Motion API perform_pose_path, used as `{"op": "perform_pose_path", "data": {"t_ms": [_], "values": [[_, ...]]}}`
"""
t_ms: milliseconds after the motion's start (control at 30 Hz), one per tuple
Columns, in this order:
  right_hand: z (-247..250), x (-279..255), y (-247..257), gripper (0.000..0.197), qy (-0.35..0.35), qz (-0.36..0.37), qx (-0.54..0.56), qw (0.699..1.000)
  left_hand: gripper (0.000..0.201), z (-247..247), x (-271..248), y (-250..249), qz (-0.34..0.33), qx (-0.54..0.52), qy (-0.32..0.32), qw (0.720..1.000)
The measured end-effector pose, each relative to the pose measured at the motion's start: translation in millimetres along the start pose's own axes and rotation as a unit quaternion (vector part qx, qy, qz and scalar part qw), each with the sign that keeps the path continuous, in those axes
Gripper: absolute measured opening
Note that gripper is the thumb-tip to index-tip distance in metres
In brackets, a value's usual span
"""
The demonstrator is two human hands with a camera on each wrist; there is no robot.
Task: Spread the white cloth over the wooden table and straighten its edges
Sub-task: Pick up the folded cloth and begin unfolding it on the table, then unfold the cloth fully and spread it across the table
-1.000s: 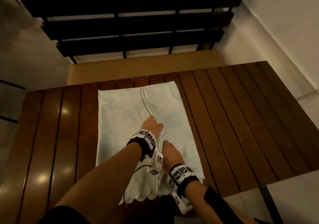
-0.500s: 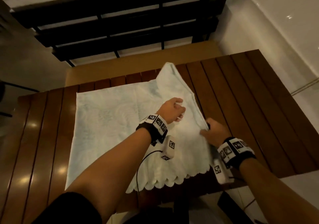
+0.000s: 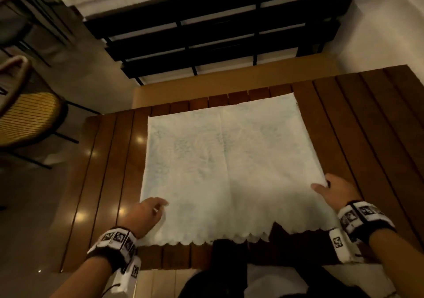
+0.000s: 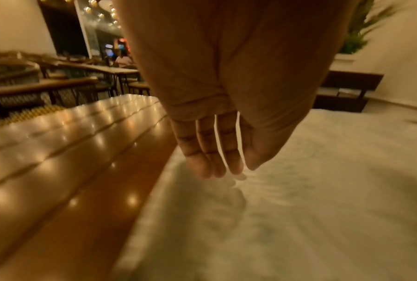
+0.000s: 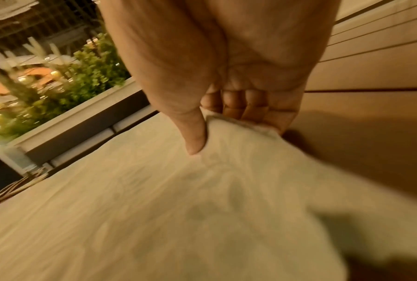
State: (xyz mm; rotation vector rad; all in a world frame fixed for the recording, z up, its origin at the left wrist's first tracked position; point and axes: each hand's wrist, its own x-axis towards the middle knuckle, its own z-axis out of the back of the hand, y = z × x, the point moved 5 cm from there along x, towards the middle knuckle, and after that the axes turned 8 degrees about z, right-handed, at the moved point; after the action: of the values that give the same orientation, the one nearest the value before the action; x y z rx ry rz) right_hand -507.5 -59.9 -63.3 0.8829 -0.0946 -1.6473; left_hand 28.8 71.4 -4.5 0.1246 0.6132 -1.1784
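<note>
We have the wooden table (image 3: 110,183) under us, and the white cloth (image 3: 220,164) lies opened across its middle, scalloped hem toward us. Our left hand (image 3: 146,215) hovers with straight, relaxed fingers over the near left corner. Our right hand (image 3: 332,192) pinches the right edge, thumb (image 5: 195,131) on top. We judge a gentle outward pull, then flat palms, would square the lifted right corner.
</note>
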Motion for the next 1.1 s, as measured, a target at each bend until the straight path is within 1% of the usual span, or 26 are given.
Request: {"op": "perform_pose_path", "data": {"t_ms": [67, 133, 167, 267, 333, 367, 400, 433, 467, 533, 600, 633, 667, 700, 767, 800, 867, 900, 933, 967, 1000, 1033, 1100], "values": [[7.8, 6.8, 3.3, 0.042, -0.042, -0.018, -0.02, 0.999, 0.032, 5.1, -8.2, 31.3, -0.005, 0.036, 0.004, 0.999], [10.3, 5.0, 8.3, 0.058, -0.071, -0.055, -0.06, 0.994, 0.034, 8.2, -13.1, 49.1, -0.021, 0.092, 0.004, 0.996], [8.8, 0.4, 11.9, 0.06, -0.077, -0.075, -0.075, 0.991, 0.037, 6.9, -14.5, 54.0, -0.044, 0.109, 0.002, 0.993], [3.0, -8.7, 17.9, 0.057, -0.087, -0.102, -0.114, 0.984, 0.052, -3.1, -17.3, 52.3, -0.133, 0.148, 0.011, 0.98], [1.4, -20.2, 27.5, 0.061, -0.121, -0.126, -0.174, 0.969, 0.058, -11.6, -16.5, 51.9, -0.192, 0.174, 0.019, 0.966], [-1.4, -29.7, 35.7, 0.063, -0.146, -0.129, -0.213, 0.957, 0.059, -15.5, -14.8, 54.2, -0.216, 0.188, 0.021, 0.958], [-6.5, -37.9, 43.8, 0.064, -0.172, -0.116, -0.239, 0.949, 0.06, -17.9, -12.9, 55.8, -0.234, 0.206, 0.02, 0.95], [-13.6, -46.9, 55.5, 0.062, -0.195, -0.093, -0.248, 0.945, 0.056, -20.2, -9.1, 58.9, -0.25, 0.219, 0.023, 0.943], [-23.6, -53.7, 65.9, 0.059, -0.205, -0.065, -0.242, 0.946, 0.049, -20.1, -5.2, 60.7, -0.268, 0.226, 0.015, 0.936], [-46.6, -67.6, 83.8, 0.051, -0.188, -0.032, -0.215, 0.958, 0.027, -17.4, -0.1, 59.5, -0.315, 0.246, 0.0, 0.917], [-72.1, -81.6, 101.2, 0.047, -0.153, -0.022, -0.184, 0.971, 0.013, -12.7, 3.0, 53.4, -0.365, 0.239, -0.009, 0.9], [-85.9, -89.2, 112.3, 0.045, -0.132, -0.01, -0.177, 0.975, 0.007, -7.5, 4.5, 47.5, -0.384, 0.221, -0.023, 0.896], [-100.3, -95.5, 123.3, 0.042, -0.11, 0.013, -0.17, 0.979, 0.004, -0.9, 5.7, 41.9, -0.392, 0.184, -0.031, 0.901], [-113.4, -100.9, 134.5, 0.04, -0.088, 0.041, -0.164, 0.982, 0.007, 5.9, 8.1, 38.4, -0.381, 0.126, -0.023, 0.916], [-136.1, -107.5, 158.8, 0.036, -0.044, 0.105, -0.151, 0.982, 0.008, 18.9, 13.2, 31.0, -0.322, -0.012, 0.023, 0.946], [-146.1, -110.6, 172.2, 0.034, -0.025, 0.131, -0.138, 0.981, 0.006, 24.8, 14.9, 25.8, -0.292, -0.082, 0.048, 0.952], [-160.3, -120.3, 204.4, 0.031, -0.006, 0.168, -0.086, 0.982, 0.003, 35.9, 19.3, 12.1, -0.256, -0.185, 0.045, 0.948], [-164.0, -125.1, 221.6, 0.034, -0.005, 0.18, -0.05, 0.982, 0.003, 41.3, 21.1, 2.6, -0.242, -0.223, 0.038, 0.943], [-167.2, -129.2, 238.5, 0.043, -0.003, 0.19, -0.01, 0.982, 0.004, 46.8, 22.8, -7.9, -0.232, -0.25, 0.035, 0.939], [-169.9, -134.6, 255.4, 0.053, 0.001, 0.209, 0.024, 0.978, 0.006, 51.4, 24.3, -19.1, -0.228, -0.265, 0.04, 0.936], [-174.2, -138.0, 270.2, 0.061, 0.007, 0.234, 0.051, 0.971, 0.017, 55.3, 25.0, -29.7, -0.231, -0.265, 0.046, 0.935], [-177.2, -141.1, 283.4, 0.063, 0.013, 0.263, 0.078, 0.962, 0.036, 59.1, 25.3, -40.6, -0.247, -0.244, 0.051, 0.937], [-184.2, -143.1, 304.8, 0.056, 0.033, 0.31, 0.128, 0.942, 0.079, 64.2, 27.2, -58.8, -0.31, -0.121, 0.04, 0.942]]}}
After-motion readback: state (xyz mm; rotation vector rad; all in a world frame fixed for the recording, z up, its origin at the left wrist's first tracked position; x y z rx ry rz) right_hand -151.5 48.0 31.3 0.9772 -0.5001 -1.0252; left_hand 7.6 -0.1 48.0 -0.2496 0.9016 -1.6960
